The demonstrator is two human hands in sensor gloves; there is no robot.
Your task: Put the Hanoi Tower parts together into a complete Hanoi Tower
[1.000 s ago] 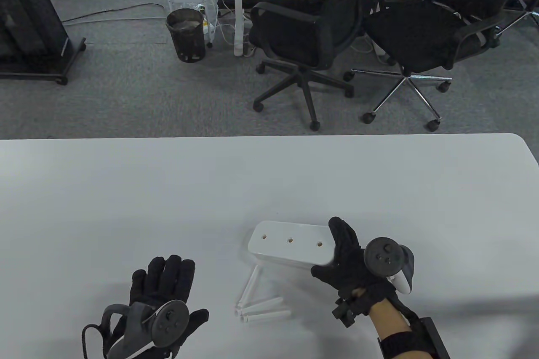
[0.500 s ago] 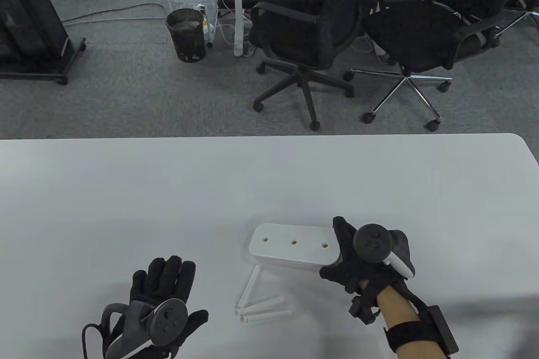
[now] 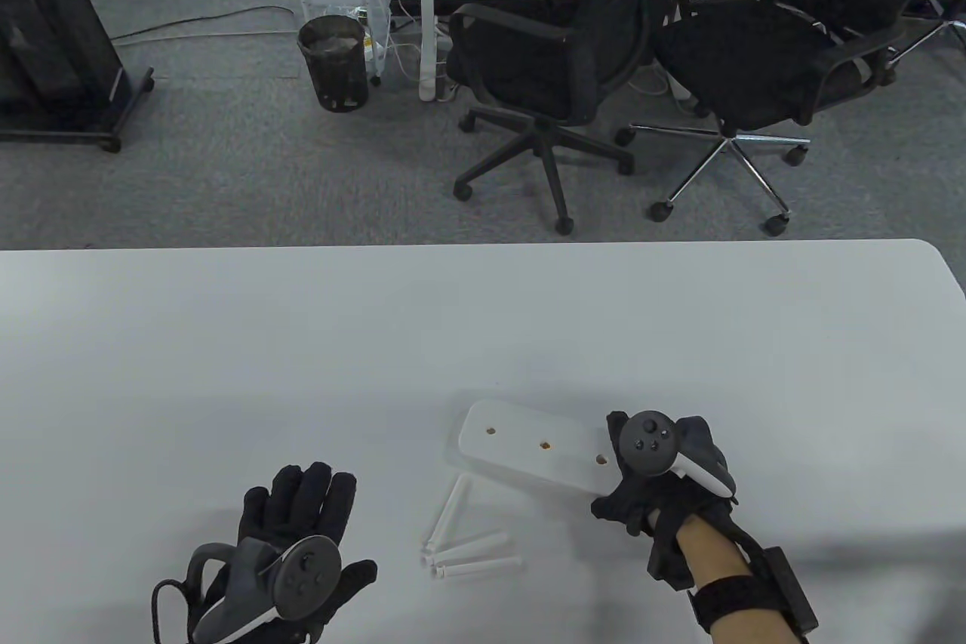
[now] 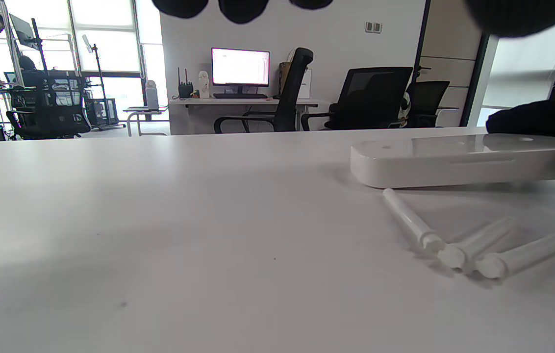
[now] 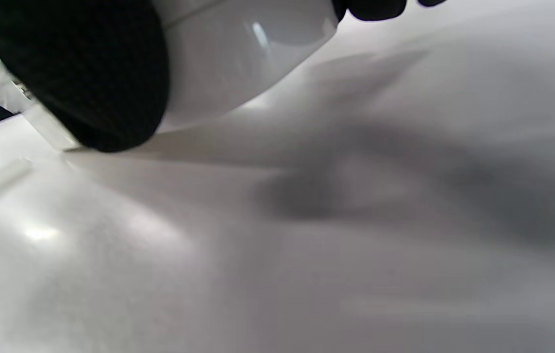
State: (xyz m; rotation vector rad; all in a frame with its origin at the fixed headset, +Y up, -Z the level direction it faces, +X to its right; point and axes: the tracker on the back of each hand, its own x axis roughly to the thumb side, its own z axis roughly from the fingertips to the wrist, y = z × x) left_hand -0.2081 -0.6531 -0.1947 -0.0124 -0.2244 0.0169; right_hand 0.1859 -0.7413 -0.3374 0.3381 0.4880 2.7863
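A white oblong base [image 3: 528, 448] with three peg holes lies on the table, turned at a slant; it also shows in the left wrist view [image 4: 454, 159] and close up in the right wrist view [image 5: 238, 54]. My right hand [image 3: 641, 482] grips its right end, thumb under the near edge. Three white pegs [image 3: 468, 538] lie loose just in front of the base, also seen in the left wrist view [image 4: 473, 240]. My left hand [image 3: 302, 516] rests flat on the table, fingers spread, left of the pegs and apart from them.
The white table [image 3: 226, 357] stretches far beyond the parts. Behind its far edge stand two black office chairs [image 3: 551, 70] and a black bin [image 3: 332, 63] on grey carpet.
My right hand has pulled the base's right end toward me, turning the base clockwise into a slant. My left hand has shifted slightly right. The pegs have not moved.
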